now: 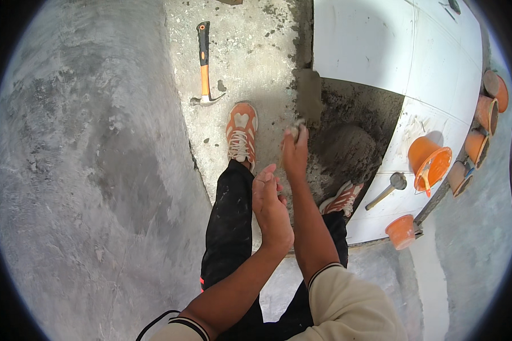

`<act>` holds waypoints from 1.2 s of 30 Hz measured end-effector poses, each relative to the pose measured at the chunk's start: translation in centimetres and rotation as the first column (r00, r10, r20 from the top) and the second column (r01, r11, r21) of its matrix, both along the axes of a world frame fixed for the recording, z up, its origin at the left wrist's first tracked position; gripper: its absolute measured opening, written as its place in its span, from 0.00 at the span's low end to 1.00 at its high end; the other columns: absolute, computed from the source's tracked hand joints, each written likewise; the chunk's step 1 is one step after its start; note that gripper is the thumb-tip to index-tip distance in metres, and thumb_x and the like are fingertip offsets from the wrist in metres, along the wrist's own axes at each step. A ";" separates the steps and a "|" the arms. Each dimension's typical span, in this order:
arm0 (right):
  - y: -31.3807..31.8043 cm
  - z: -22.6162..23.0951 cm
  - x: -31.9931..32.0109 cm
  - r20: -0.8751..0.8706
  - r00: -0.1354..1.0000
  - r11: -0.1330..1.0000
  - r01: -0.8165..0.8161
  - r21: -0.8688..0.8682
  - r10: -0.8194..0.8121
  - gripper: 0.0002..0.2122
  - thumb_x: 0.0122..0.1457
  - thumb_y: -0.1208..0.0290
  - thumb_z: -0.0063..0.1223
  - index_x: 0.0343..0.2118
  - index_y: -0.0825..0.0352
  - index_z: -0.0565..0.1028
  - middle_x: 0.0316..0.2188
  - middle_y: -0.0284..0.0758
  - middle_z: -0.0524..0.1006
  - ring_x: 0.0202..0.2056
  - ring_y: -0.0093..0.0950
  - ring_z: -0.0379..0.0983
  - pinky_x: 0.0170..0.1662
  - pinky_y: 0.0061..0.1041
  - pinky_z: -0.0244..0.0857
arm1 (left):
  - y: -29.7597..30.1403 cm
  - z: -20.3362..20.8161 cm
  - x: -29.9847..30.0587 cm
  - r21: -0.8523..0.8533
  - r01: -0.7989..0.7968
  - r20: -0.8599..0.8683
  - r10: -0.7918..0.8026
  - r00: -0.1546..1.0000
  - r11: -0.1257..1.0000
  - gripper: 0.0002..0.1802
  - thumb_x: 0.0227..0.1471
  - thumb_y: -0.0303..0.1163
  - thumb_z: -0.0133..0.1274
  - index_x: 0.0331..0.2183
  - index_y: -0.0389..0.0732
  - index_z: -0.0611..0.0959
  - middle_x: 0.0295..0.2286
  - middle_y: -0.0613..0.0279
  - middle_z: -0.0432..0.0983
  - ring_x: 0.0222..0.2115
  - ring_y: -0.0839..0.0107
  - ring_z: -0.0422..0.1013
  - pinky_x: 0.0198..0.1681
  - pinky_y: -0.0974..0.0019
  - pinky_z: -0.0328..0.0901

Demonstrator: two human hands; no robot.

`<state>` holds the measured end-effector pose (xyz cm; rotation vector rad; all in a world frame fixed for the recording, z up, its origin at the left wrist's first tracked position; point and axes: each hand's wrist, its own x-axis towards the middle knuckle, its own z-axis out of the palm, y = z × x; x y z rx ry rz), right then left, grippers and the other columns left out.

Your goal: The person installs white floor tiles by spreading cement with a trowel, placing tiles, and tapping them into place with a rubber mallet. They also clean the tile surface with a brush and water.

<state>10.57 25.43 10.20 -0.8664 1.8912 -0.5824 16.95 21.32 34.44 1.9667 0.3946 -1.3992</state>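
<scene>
My left hand (271, 202) hovers low between my legs, its palm turned to the right and its fingers loosely apart, with nothing in it. Farther forward, my right hand (294, 152) is closed at the fingertips around a small grey lump (297, 123), whose kind I cannot make out. Just beyond that lump, a smooth grey-brown patch (309, 94), apparently mortar, lies at the edge of a dark, rough mortar bed (350, 139). White tiles (359, 42) border this bed at the back and right.
A claw hammer (204, 65) lies on the concrete strip beyond my left shoe (242, 133). My right shoe (342, 198) is on the dark bed. On the tiles stand a mallet (388, 189) and an orange bucket (422, 154). Several more buckets (477, 146) line the right side.
</scene>
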 end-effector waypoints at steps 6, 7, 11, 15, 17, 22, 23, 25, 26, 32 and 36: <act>-9.9 -5.6 0.3 -0.069 0.993 0.995 -0.096 -0.026 0.094 0.21 0.73 0.52 0.46 0.50 0.69 0.74 0.30 0.36 0.75 0.28 0.27 0.75 0.32 0.29 0.68 | 0.6 -0.4 -1.0 0.028 0.069 0.012 -0.070 0.997 0.997 0.23 0.69 0.44 0.45 0.57 0.41 0.78 0.41 0.70 0.67 0.41 0.78 0.62 0.41 0.70 0.59; -10.7 -7.4 0.0 -0.038 0.997 0.998 -0.062 0.003 0.062 0.20 0.74 0.52 0.46 0.48 0.69 0.74 0.28 0.36 0.75 0.25 0.27 0.74 0.30 0.30 0.67 | 0.7 -0.4 -1.1 0.031 0.081 0.010 -0.081 0.997 0.996 0.23 0.69 0.44 0.45 0.57 0.41 0.78 0.41 0.70 0.67 0.41 0.78 0.62 0.41 0.69 0.59; -10.6 -10.0 -0.2 -0.010 0.999 0.999 -0.037 0.017 0.038 0.20 0.74 0.52 0.45 0.43 0.69 0.73 0.29 0.39 0.74 0.23 0.32 0.69 0.28 0.35 0.64 | 0.6 -0.3 -1.4 0.056 0.101 0.008 -0.102 0.995 0.993 0.23 0.69 0.44 0.44 0.57 0.41 0.78 0.41 0.70 0.68 0.41 0.78 0.62 0.41 0.69 0.59; -11.2 -6.6 1.0 0.072 0.996 0.992 -0.060 0.114 0.052 0.26 0.71 0.50 0.45 0.50 0.75 0.75 0.46 0.61 0.79 0.50 0.62 0.74 0.52 0.51 0.67 | 0.8 -0.6 -1.3 0.043 0.083 0.036 -0.085 0.996 0.996 0.23 0.69 0.44 0.44 0.57 0.42 0.78 0.41 0.70 0.68 0.41 0.78 0.63 0.42 0.69 0.59; -11.8 -5.6 1.2 0.045 0.999 0.994 -0.034 0.100 0.030 0.25 0.72 0.51 0.45 0.49 0.75 0.75 0.43 0.62 0.80 0.48 0.63 0.75 0.51 0.52 0.68 | 0.7 -0.8 -1.3 0.040 0.079 0.032 -0.080 0.996 0.996 0.23 0.69 0.44 0.45 0.57 0.42 0.78 0.41 0.70 0.68 0.41 0.78 0.63 0.41 0.69 0.59; -14.4 -5.9 1.8 -0.168 0.985 0.999 0.030 0.013 -0.028 0.24 0.72 0.52 0.46 0.50 0.74 0.74 0.40 0.61 0.81 0.45 0.61 0.77 0.48 0.53 0.70 | 0.5 -0.9 -1.4 0.050 0.089 0.037 -0.090 0.995 0.995 0.22 0.70 0.44 0.44 0.57 0.42 0.78 0.41 0.70 0.68 0.41 0.78 0.63 0.40 0.69 0.60; -14.8 -6.1 1.8 -0.189 0.982 0.999 0.030 0.025 -0.025 0.24 0.72 0.53 0.46 0.51 0.74 0.73 0.40 0.61 0.81 0.45 0.61 0.77 0.48 0.53 0.70 | 0.5 -0.8 -1.4 0.056 0.093 0.035 -0.095 0.995 0.994 0.22 0.70 0.44 0.44 0.56 0.42 0.78 0.41 0.70 0.68 0.41 0.78 0.63 0.40 0.69 0.60; -14.5 -6.6 1.9 -0.250 0.968 1.000 0.022 0.006 -0.020 0.24 0.71 0.53 0.47 0.51 0.74 0.73 0.41 0.58 0.81 0.44 0.60 0.78 0.49 0.53 0.70 | 0.8 -0.9 -1.6 0.048 0.091 0.032 -0.093 0.995 0.995 0.22 0.70 0.44 0.44 0.56 0.42 0.78 0.41 0.70 0.68 0.41 0.78 0.63 0.40 0.69 0.60; -14.0 -6.7 2.1 -0.271 0.962 1.000 0.021 -0.002 -0.021 0.24 0.71 0.53 0.47 0.51 0.74 0.73 0.42 0.58 0.81 0.45 0.60 0.78 0.49 0.53 0.70 | 0.9 -1.0 -1.8 0.043 0.093 0.027 -0.094 0.995 0.995 0.22 0.70 0.44 0.44 0.56 0.42 0.78 0.41 0.70 0.68 0.41 0.78 0.63 0.40 0.68 0.60; -9.4 -3.9 1.0 -0.108 0.993 0.999 0.038 -0.037 -0.042 0.23 0.71 0.52 0.48 0.52 0.72 0.74 0.43 0.56 0.81 0.46 0.58 0.78 0.49 0.50 0.69 | 1.6 -1.3 -2.1 0.017 0.088 0.057 -0.089 0.994 0.996 0.22 0.70 0.44 0.45 0.56 0.43 0.79 0.40 0.71 0.68 0.41 0.78 0.62 0.41 0.68 0.59; -2.5 -1.9 -2.2 0.154 0.930 0.943 0.328 0.056 -0.333 0.20 0.73 0.52 0.47 0.48 0.68 0.74 0.30 0.40 0.77 0.28 0.34 0.75 0.32 0.35 0.68 | 1.6 -1.1 -2.5 0.028 0.074 0.042 -0.075 0.996 0.997 0.22 0.70 0.43 0.45 0.56 0.43 0.78 0.40 0.71 0.68 0.41 0.78 0.62 0.42 0.68 0.58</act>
